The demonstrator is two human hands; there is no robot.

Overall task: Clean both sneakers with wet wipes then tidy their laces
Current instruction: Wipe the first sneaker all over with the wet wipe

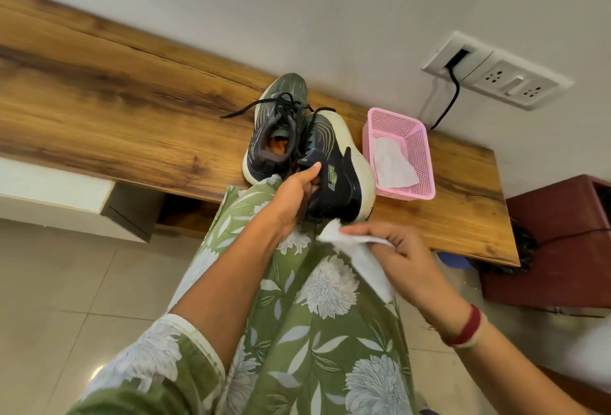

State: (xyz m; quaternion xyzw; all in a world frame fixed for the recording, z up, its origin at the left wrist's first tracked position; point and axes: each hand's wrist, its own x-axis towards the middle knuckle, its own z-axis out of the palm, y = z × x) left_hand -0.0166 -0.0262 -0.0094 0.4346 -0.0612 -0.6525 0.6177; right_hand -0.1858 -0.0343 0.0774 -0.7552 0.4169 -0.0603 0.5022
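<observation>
Left hand (pixel 297 193): I see it grasping the dark sneaker (pixel 334 170) by its heel collar, tipped on its side at the wooden shelf's (pixel 132 110) near edge | right hand (pixel 393 249): fingers pinched on a white wet wipe (pixel 360 249) just below that shoe's heel | second sneaker (pixel 277 130): upright on the shelf just left, laces loose | pink basket (pixel 420 153): right, holding another wipe (pixel 391 163).

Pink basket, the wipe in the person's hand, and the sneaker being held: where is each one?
Pink basket (pixel 420 137): head view, right mesh wall.
Wipe (pixel 363 256): head view, middle of the sheet.
Held sneaker (pixel 337 190): head view, dark side panel near the heel.
</observation>
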